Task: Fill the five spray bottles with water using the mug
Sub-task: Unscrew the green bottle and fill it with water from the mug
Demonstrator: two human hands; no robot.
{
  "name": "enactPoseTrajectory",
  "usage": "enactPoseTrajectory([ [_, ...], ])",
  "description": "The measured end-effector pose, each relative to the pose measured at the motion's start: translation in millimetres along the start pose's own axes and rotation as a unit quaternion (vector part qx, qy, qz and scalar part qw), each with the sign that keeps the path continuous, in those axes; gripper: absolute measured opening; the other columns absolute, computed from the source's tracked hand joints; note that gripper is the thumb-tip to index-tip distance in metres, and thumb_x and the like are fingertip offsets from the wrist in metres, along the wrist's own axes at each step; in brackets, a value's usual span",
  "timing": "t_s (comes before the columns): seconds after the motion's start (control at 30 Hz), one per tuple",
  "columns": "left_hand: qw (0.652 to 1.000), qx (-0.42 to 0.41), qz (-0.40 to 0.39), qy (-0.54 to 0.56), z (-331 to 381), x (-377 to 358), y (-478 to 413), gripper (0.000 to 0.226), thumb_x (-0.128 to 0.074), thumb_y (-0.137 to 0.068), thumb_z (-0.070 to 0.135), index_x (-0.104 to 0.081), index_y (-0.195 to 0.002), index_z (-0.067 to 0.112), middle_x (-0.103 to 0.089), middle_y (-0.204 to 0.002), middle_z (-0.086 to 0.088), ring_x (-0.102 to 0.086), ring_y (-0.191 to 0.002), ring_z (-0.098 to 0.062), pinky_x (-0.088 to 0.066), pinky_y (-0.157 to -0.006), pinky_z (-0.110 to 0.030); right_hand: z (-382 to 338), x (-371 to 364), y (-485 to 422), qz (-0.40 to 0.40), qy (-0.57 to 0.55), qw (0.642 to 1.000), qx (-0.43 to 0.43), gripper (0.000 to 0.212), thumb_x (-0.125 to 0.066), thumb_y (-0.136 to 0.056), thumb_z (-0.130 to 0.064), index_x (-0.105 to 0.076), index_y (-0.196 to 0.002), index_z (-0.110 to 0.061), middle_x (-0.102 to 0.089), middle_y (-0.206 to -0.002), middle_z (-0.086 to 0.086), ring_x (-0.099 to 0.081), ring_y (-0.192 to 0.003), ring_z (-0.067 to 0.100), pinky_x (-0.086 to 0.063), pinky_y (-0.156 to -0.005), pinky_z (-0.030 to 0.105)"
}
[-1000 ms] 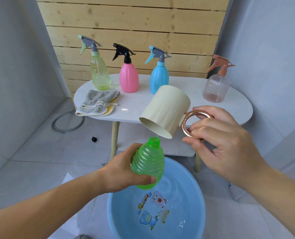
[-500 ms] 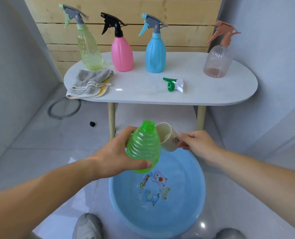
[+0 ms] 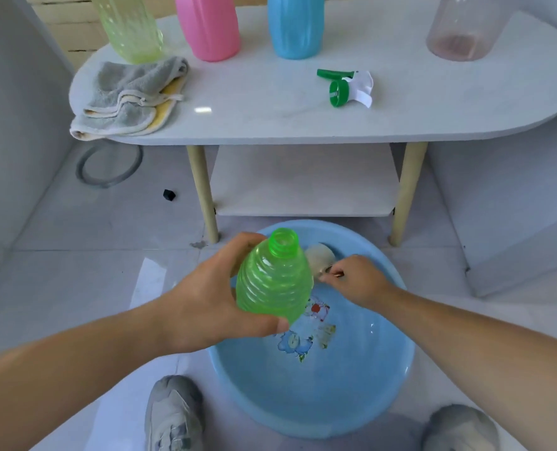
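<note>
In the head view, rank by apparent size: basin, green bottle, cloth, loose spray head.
1. basin
2. cloth and green bottle: look alike, and the bottle is nearer the camera, so unranked
3. spray head

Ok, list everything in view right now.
table: 1, white
lime bottle, pink bottle, blue bottle, clear bottle: 1 each, its far edge
spray head: 1, green-white, lying on it
cloths: stacked, grey and yellow, its left end
basin: 1, blue, floor
mug: 1, cream, in basin, partly hidden
green bottle: 1, uncapped, above basin
ring: 1, grey, floor
black block: 1, floor
shoes: 2, grey, bottom edge
left hand: grips green bottle
right hand: holds mug's handle
</note>
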State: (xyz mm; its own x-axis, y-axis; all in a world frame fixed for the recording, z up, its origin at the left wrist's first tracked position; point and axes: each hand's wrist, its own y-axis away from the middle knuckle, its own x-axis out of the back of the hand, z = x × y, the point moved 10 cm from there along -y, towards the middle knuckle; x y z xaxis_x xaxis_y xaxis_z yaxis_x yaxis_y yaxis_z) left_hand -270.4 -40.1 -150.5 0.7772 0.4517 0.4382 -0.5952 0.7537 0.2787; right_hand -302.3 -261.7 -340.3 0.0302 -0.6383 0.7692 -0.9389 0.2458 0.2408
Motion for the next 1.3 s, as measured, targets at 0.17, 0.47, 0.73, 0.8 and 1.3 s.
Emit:
enactPoseTrajectory([
  [0.17,1.000,0.009,0.001,0.012,-12,7,-3,0.078,-0.099,-0.057,0.039,-0.056,-0.121,0.052,-0.069,-0.118,0.011,-0.068,-0.114,-0.012,-0.061,-0.094,-0.030,2,-29,-1,-0.075,0.148,0.980,0.106,0.040,-0.059,-0.094,-0.045,-0.070,-0.075,-0.012,-0.056,-0.072,0.001,-0.049,-0.089,0.020,-0.043,-0.083,0.036],
  [0.47,0.999,0.012,0.000,0.031,-13,7,-6,0.076,-0.101,-0.060,0.030,-0.058,-0.120,0.048,-0.070,-0.114,0.010,-0.069,-0.111,-0.013,-0.059,-0.087,-0.023,0,-54,4,-0.125,0.251,0.952,0.125,0.038,-0.048,-0.099,-0.045,-0.073,-0.100,-0.017,-0.068,-0.098,0.000,-0.048,-0.115,0.019,-0.046,-0.091,0.034],
  [0.73,1.000,0.017,0.005,0.020,-11,8,-4,0.081,-0.098,-0.058,0.034,-0.056,-0.126,0.042,-0.070,-0.114,0.012,-0.068,-0.112,-0.013,-0.061,-0.086,-0.025,-9,-61,12,-0.129,0.241,0.955,0.118,0.034,-0.050,-0.099,-0.043,-0.072,-0.099,-0.018,-0.064,-0.094,-0.003,-0.048,-0.112,0.017,-0.047,-0.086,0.032],
  [0.8,1.000,0.014,0.007,0.013,-11,10,-4,0.082,-0.101,-0.059,0.040,-0.054,-0.126,0.045,-0.070,-0.117,0.011,-0.067,-0.114,-0.014,-0.061,-0.090,-0.032,-10,-61,15,-0.132,0.197,0.968,0.081,0.033,-0.051,-0.099,-0.040,-0.069,-0.085,-0.017,-0.055,-0.078,-0.007,-0.048,-0.106,0.016,-0.046,-0.082,0.032],
  [1.3,0.997,-0.038,0.067,0.027,26,43,12,0.084,-0.093,-0.055,0.047,-0.053,-0.129,0.040,-0.070,-0.122,0.011,-0.065,-0.121,-0.007,-0.050,-0.110,-0.046,-53,47,43,-0.098,-0.350,0.924,-0.116,0.030,-0.061,-0.097,-0.025,-0.067,-0.078,-0.003,-0.075,-0.079,0.011,-0.071,-0.084,0.021,-0.056,-0.095,0.040],
])
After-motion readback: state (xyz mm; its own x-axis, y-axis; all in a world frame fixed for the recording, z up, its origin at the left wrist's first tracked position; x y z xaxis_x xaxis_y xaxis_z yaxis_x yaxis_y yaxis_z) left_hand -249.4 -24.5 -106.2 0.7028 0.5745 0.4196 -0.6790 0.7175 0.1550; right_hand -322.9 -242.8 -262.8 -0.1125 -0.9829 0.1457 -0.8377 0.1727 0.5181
